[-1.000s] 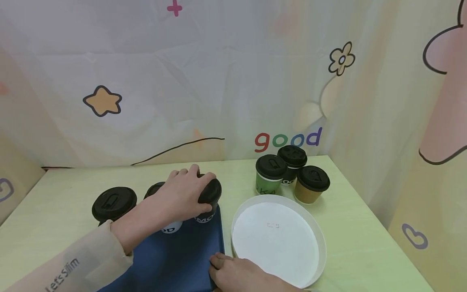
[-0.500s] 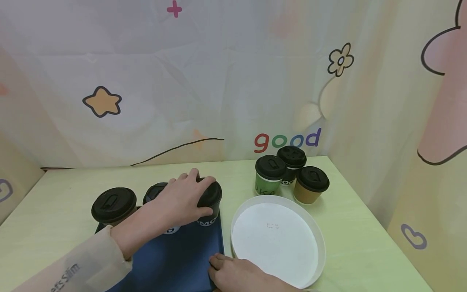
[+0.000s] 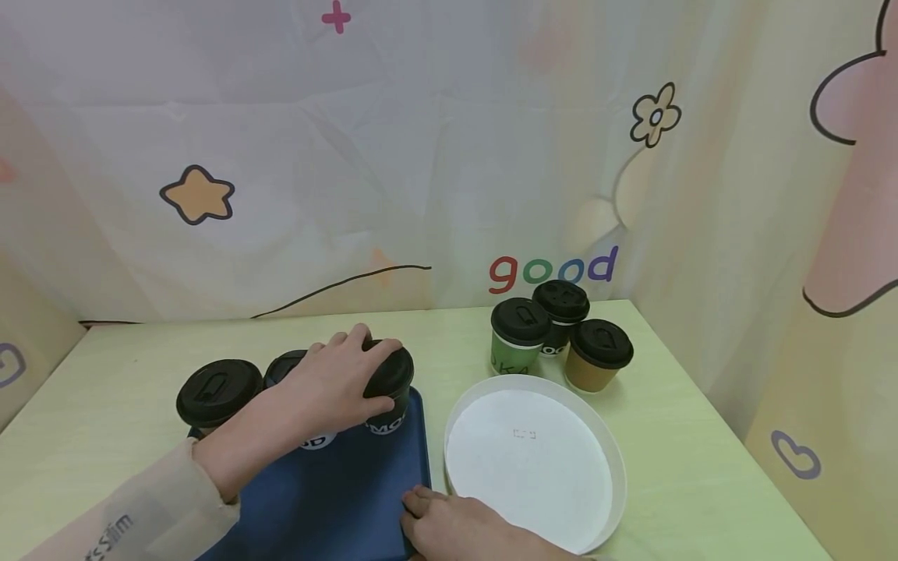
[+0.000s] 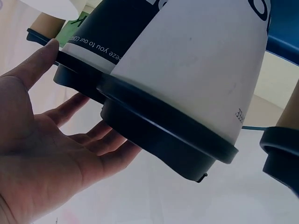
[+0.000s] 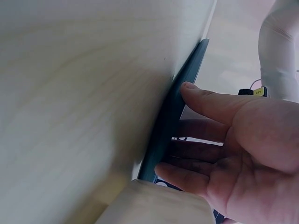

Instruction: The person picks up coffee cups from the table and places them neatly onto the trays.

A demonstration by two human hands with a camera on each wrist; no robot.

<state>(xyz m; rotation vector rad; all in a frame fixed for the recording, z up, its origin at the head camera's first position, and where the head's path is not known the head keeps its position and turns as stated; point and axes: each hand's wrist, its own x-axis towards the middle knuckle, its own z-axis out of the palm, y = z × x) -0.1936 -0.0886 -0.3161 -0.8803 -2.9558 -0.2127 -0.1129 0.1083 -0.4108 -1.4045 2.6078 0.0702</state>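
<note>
My left hand (image 3: 319, 393) grips a black paper coffee cup (image 3: 384, 413) around its dark lid, thumb on the near side and fingers on the far side. That cup stands upright at the back right corner of the blue tray (image 3: 337, 499). Right beside it, partly behind my hand, is a white paper cup (image 4: 191, 56) with a black lid. A third lidded cup (image 3: 219, 393) is at the tray's back left, its body mostly hidden by my forearm. My right hand (image 3: 470, 526) holds the tray's right rim near the front, as the right wrist view also shows.
A round white plate (image 3: 617, 467) with a raised rim lies just right of the tray. Behind it cluster a green cup (image 3: 512, 354), a black cup (image 3: 561, 300) and a brown cup (image 3: 592, 374), all with black lids. A printed curtain (image 3: 449, 156) borders the table.
The black cup in my left hand has come down slightly, then shifted a little left. The white cup beside it has shifted left too. My right hand stays on the tray's rim.
</note>
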